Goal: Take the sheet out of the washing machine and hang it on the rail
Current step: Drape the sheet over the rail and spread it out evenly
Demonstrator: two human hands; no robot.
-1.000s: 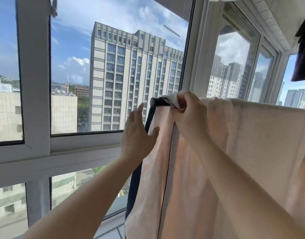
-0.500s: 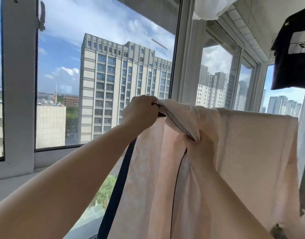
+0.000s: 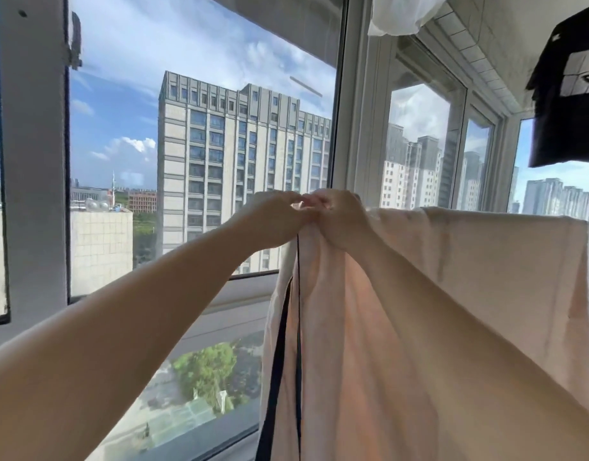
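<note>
Sheet (image 3: 436, 311) is already up, a big pale pink one draped over the rail and hanging down on the near side, running from the two hands off to the right. So the washing machine part looks done, and what's left is tidying the left end.

Both hands meet right at the top left corner of the fabric. Left hand (image 3: 273, 221) has its fingers curled onto the corner edge, and right hand (image 3: 339, 217) is bunched on the cloth just beside it, knuckles touching. Each grip is clamped on the sheet, not loose.

If I were doing this bit, I'd keep one hand pinning the corner and slide the other along the top fold to pull out the bunching near the dark piping (image 3: 298, 294), so both hanging sides end up even. Uneven drape on a wet sheet probably creeps off the short side.

Stuff I can't make out: the rail itself is totally covered by cloth and hands, so its end isn't visible. The bottom hem is cut off by the frame. There's a dark strap or edge (image 3: 276, 344) behind the left side that I can't identify. Black t-shirt (image 3: 566, 94) hangs top right, partly cropped.
</note>
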